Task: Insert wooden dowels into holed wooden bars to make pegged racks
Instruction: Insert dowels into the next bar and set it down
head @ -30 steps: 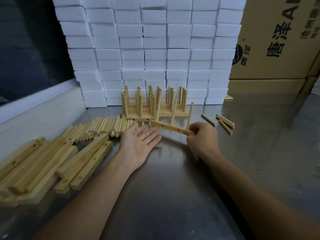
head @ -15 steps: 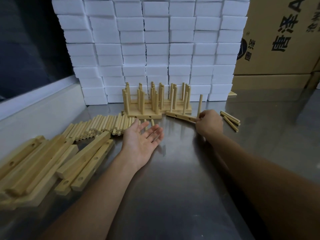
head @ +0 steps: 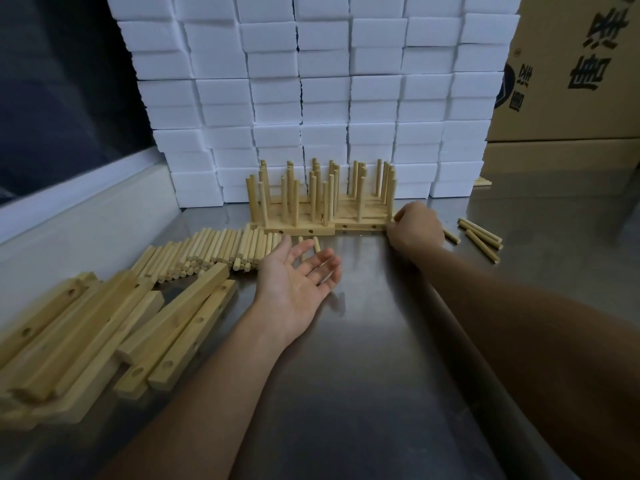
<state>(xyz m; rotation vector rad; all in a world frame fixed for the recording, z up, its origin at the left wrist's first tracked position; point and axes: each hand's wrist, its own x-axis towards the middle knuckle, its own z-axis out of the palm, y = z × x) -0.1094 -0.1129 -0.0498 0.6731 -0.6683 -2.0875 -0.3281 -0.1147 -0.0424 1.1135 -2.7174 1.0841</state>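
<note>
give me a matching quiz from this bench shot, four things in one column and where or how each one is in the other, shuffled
Things:
1. left hand
2. right hand
3. loose dowel pile
4. holed bars without dowels

Places or states:
A. heaped flat at the near left of the steel table
B. open, palm up, holding nothing
C. lying in a row, left of the pegged racks
D. at the right end of the front pegged rack

Pairs: 1-B, 2-D, 3-C, 4-A

Cardboard box: Chinese characters, partly cut off.
</note>
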